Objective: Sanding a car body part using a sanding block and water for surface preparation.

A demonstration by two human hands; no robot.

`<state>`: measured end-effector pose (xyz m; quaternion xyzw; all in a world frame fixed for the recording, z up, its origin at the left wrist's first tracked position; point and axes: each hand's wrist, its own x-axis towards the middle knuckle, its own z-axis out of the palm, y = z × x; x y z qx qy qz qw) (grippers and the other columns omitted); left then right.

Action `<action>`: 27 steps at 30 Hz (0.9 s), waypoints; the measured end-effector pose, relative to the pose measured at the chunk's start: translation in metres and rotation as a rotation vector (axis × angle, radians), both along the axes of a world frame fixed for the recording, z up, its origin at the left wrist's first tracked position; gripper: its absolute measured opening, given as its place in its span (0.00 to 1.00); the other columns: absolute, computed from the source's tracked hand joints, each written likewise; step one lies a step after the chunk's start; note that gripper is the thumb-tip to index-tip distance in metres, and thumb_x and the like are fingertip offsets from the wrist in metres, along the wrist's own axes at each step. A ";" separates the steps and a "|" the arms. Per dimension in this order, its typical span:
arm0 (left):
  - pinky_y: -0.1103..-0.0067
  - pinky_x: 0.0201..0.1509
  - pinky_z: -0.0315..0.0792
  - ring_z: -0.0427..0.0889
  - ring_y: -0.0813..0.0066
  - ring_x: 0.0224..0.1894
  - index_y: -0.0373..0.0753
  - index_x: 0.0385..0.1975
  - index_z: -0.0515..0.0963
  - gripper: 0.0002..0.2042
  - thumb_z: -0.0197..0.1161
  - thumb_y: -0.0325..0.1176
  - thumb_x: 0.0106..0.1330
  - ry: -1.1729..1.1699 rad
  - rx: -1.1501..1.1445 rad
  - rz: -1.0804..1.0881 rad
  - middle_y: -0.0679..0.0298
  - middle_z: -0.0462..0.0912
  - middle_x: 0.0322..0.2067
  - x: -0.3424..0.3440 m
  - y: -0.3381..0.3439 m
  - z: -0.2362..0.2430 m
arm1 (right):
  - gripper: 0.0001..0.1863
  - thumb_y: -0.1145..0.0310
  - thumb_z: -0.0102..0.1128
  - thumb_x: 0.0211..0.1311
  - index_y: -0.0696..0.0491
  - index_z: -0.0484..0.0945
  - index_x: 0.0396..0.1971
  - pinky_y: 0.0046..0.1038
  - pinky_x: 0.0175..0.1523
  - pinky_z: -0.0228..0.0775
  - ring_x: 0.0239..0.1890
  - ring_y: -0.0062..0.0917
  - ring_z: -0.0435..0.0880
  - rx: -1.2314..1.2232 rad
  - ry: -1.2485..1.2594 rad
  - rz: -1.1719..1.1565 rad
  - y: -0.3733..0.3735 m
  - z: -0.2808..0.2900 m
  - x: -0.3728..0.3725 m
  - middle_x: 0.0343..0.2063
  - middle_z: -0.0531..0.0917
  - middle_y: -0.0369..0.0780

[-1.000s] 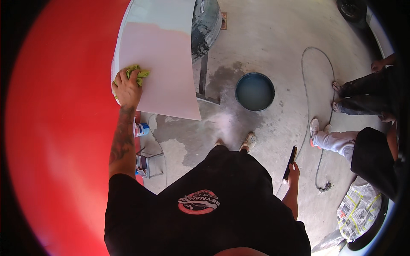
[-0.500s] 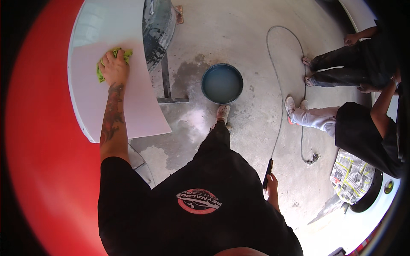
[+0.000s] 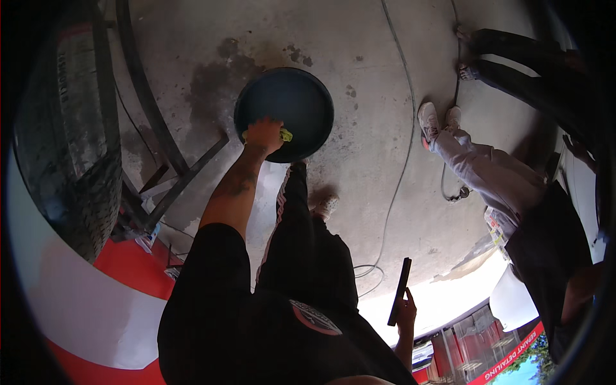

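A crumpled yellow-green cloth (image 3: 286, 135) is bunched in my left hand (image 3: 263, 133), its edges poking out at both sides of the fist. This hand is over the near part of a round dark basin (image 3: 301, 90) on the concrete floor. Whether the cloth touches the liquid in it I cannot tell. My right hand (image 3: 405, 311), low at my right side, grips a long, narrow black bar (image 3: 399, 292), tilted and clear of the floor; its exact kind does not show.
At left are a tyre (image 3: 83, 109), a dark metal stand (image 3: 151, 90) and a white-and-pinkish curved panel (image 3: 96, 298). A thin hose (image 3: 404, 58) runs along the floor. Two people stand at right, one in light trousers (image 3: 478, 167), one in dark trousers (image 3: 513, 74).
My left hand has left the panel and moved right and down to the basin, still holding the cloth. My view has shifted; the right hand keeps the black bar.
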<state>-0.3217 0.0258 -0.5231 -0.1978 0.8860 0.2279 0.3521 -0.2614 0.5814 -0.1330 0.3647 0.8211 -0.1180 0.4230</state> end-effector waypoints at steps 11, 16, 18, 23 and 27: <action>0.51 0.70 0.60 0.70 0.49 0.66 0.48 0.60 0.75 0.33 0.69 0.57 0.55 -0.146 0.103 0.150 0.49 0.74 0.61 0.025 0.034 -0.185 | 0.32 0.58 0.62 0.66 0.51 0.69 0.68 0.28 0.33 0.78 0.31 0.22 0.85 0.153 -0.342 0.069 -0.047 -0.032 -0.035 0.31 0.87 0.43; 0.60 0.66 0.68 0.76 0.49 0.61 0.45 0.59 0.76 0.32 0.70 0.52 0.55 -0.065 0.088 0.071 0.51 0.79 0.57 0.030 0.046 -0.181 | 0.28 0.63 0.54 0.71 0.51 0.67 0.69 0.21 0.26 0.63 0.22 0.12 0.69 -0.085 -0.096 0.259 -0.054 -0.056 -0.062 0.21 0.71 0.29; 0.63 0.64 0.71 0.79 0.50 0.59 0.44 0.59 0.76 0.31 0.71 0.48 0.55 -0.195 0.130 0.025 0.51 0.80 0.56 0.013 0.023 -0.134 | 0.29 0.64 0.54 0.71 0.52 0.66 0.70 0.21 0.26 0.63 0.22 0.12 0.69 -0.111 -0.088 0.163 -0.074 -0.056 -0.077 0.21 0.71 0.28; 0.67 0.58 0.76 0.82 0.56 0.54 0.44 0.56 0.78 0.27 0.74 0.35 0.52 0.014 0.478 0.513 0.52 0.83 0.51 0.001 -0.021 -0.016 | 0.29 0.68 0.57 0.68 0.52 0.67 0.69 0.24 0.30 0.70 0.26 0.16 0.76 -0.097 -0.067 0.107 -0.052 -0.045 -0.062 0.26 0.79 0.35; 0.67 0.49 0.78 0.86 0.54 0.43 0.44 0.51 0.81 0.27 0.73 0.47 0.51 0.197 0.309 0.434 0.54 0.86 0.43 0.000 -0.050 0.091 | 0.28 0.70 0.62 0.66 0.50 0.71 0.66 0.30 0.44 0.76 0.40 0.26 0.85 -0.203 0.036 0.329 -0.011 -0.034 -0.044 0.36 0.87 0.44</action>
